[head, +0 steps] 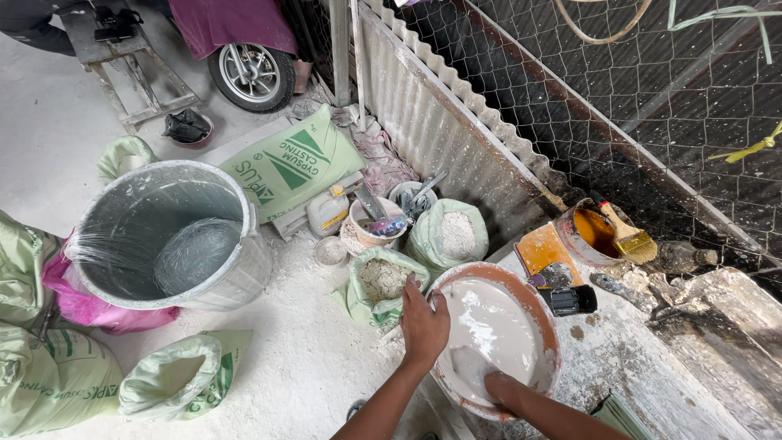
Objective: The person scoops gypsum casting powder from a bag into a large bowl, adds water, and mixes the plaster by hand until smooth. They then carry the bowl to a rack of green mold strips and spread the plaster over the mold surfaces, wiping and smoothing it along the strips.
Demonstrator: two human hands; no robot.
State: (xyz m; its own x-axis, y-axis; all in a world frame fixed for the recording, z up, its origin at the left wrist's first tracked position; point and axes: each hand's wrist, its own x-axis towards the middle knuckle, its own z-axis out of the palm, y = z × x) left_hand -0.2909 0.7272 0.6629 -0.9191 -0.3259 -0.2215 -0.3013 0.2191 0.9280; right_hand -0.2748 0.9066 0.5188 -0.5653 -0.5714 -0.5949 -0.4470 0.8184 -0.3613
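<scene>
A round orange basin (538, 318) full of pale wet plaster mix stands on a dusty slab at the lower middle of the head view. My left hand (423, 322) rests on the basin's left rim, fingers gripping its edge. My right hand (498, 385) is sunk into the wet mix at the near side of the basin; its fingers are covered by the paste, so I cannot tell how they are set.
A large grey bucket (244, 269) with water stands at left. Open green sacks of white powder (448, 236) sit beside the basin. A tin with a yellow brush (627, 236), an orange scraper (544, 248) and a wire fence (652, 98) lie to the right.
</scene>
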